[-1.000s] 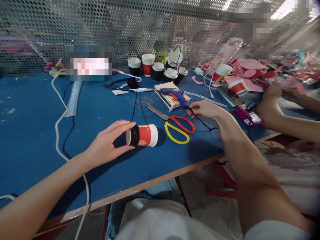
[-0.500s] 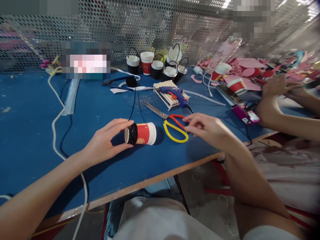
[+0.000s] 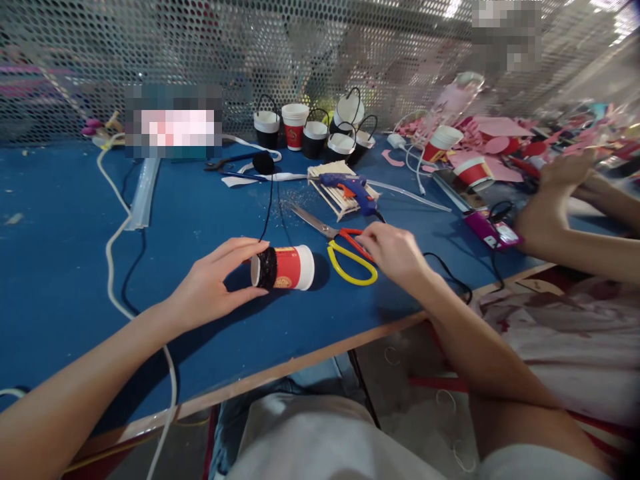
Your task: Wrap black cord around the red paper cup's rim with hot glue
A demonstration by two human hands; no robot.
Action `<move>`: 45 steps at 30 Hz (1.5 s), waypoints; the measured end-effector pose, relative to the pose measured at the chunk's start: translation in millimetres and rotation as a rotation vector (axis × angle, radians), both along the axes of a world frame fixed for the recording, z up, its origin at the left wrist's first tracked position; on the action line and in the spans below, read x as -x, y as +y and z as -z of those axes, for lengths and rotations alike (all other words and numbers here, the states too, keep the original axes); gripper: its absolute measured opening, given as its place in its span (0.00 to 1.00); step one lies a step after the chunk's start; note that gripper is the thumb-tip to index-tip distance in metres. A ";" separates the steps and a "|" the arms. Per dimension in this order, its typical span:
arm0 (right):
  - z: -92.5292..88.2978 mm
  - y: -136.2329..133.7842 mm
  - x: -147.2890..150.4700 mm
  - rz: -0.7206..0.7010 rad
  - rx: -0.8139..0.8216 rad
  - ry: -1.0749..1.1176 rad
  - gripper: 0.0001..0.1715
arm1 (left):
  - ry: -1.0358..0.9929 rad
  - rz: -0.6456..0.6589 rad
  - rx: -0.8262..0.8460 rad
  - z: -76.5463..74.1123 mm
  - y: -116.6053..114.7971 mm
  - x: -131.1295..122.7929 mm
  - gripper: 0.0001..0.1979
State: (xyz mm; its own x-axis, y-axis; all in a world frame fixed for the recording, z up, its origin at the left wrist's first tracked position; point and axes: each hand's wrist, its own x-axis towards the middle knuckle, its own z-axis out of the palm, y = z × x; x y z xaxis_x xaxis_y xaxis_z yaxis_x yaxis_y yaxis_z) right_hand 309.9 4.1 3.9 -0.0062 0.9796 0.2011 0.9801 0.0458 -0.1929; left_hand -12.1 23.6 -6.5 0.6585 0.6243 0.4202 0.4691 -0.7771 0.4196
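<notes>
A red and white paper cup lies on its side on the blue table, black yarn wound round its left end. My left hand grips that end between thumb and fingers. From there the yarn runs up to a small black ball. Scissors with one red and one yellow handle lie right of the cup. My right hand is closed at the red handle, its fingertips partly hidden; whether it holds anything but the handle is unclear. Behind the scissors, a blue glue gun rests on a wooden stick frame.
Several black-wrapped cups with handles stand by the mesh wall. A white cable crosses the left side. At right are pink paper scraps, a purple box and another person's arms.
My right hand has moved slightly left and its fingers have closed in at the red scissors handle. My left hand and the cup have stayed nearly still. The other person's hand has shifted a little.
</notes>
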 end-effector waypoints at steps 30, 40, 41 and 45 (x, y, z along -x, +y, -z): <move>-14.7 40.4 63.9 -0.347 0.073 0.759 0.18 | -0.002 -0.003 0.025 0.7 1.7 1.1 0.29; 2.2 35.7 65.6 -0.318 0.264 0.831 0.06 | 0.001 -0.004 0.022 -1.5 0.5 0.1 0.27; 1.7 35.4 65.5 -0.301 0.266 0.838 0.08 | 0.001 -0.001 0.022 -1.8 0.4 -0.1 0.27; -1.6 35.1 68.7 -0.337 0.178 0.828 0.17 | -0.003 0.023 0.013 -3.1 -1.2 -1.7 0.26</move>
